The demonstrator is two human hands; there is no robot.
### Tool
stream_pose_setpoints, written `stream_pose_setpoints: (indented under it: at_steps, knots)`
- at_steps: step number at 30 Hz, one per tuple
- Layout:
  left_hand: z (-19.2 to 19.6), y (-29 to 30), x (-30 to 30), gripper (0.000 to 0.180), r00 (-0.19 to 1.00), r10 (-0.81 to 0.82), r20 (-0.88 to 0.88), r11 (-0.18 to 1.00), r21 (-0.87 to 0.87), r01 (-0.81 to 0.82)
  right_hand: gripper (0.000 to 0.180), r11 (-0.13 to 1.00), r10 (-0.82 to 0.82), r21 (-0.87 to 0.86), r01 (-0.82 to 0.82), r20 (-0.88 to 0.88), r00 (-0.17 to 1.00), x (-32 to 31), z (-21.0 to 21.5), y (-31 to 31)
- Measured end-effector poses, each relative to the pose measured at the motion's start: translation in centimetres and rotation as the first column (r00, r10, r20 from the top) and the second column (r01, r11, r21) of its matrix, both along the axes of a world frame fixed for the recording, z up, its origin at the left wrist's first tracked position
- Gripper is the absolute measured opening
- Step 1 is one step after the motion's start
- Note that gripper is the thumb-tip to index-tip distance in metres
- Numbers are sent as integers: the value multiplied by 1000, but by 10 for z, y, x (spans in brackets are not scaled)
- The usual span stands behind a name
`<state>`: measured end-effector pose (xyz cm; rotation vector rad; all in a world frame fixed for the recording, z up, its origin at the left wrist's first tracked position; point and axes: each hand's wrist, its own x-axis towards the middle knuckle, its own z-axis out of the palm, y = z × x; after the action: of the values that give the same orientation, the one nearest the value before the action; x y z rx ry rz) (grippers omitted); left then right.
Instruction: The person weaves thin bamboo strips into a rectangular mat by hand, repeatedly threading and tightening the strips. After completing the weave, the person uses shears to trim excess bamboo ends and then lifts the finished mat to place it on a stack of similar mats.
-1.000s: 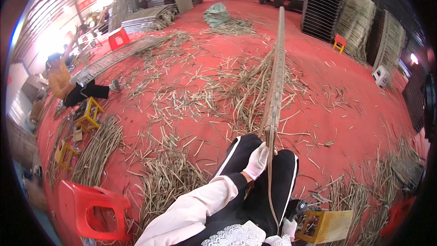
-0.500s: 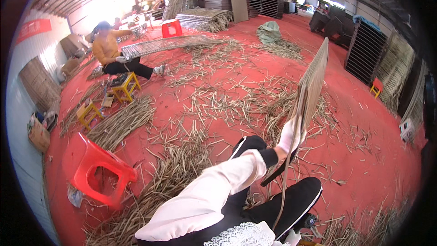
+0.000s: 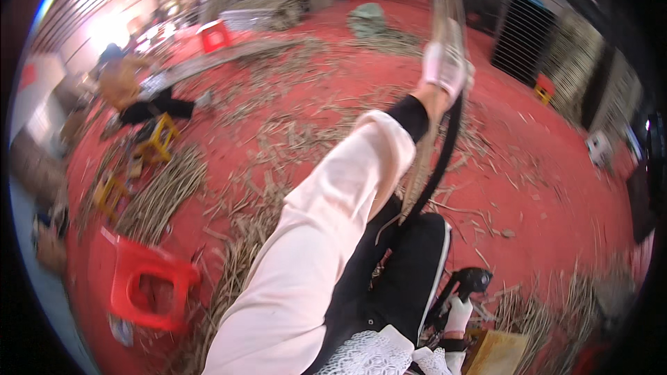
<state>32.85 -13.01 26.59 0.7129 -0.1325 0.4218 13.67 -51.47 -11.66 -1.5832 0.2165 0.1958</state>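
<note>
A: What's going on above the red floor point(image 3: 556, 187)?

B: The long reed bundle point(image 3: 445, 62) stands raised over the dark lap; the gloved left hand point(image 3: 445, 66) is clenched round its upper part.

A: And the right hand point(image 3: 455, 316)?

B: Low beside the lap, on a dark tool point(image 3: 469, 281); its grip I can't tell. I'd judge the lifting step; next needs steady control.

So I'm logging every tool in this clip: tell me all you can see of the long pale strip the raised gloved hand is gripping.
The long pale strip looks like a thin, flat strip of bamboo or cane, straw-coloured and motion-blurred. It stands nearly upright, leaning slightly, running from the top of the picture down toward the person's black-trousered lap. The left hand, in a white glove, is closed around its upper part. A dark curved band hangs beside its lower stretch. Its lower end is unclear.
</note>
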Motion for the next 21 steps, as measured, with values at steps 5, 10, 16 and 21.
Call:
stream_pose_setpoints:
  at_steps: [5,10,16,21]
  knots:
    - [-4,-5,-8,70,987,158,4,885,443,-144,1,996,-74,-48,73,-12,997,-7,19,22]
    - [-17,-2,-12,50,1000,17,3,897,441,-17,6,995,-65,-78,61,-41,997,-17,23,36]
    - [30,46,-45,52,812,540,220,690,436,-577,5,989,-69,-132,63,-48,996,-23,32,37]
    - [77,52,-60,25,983,111,148,772,609,-179,6,994,-62,-92,62,7,998,-26,44,38]
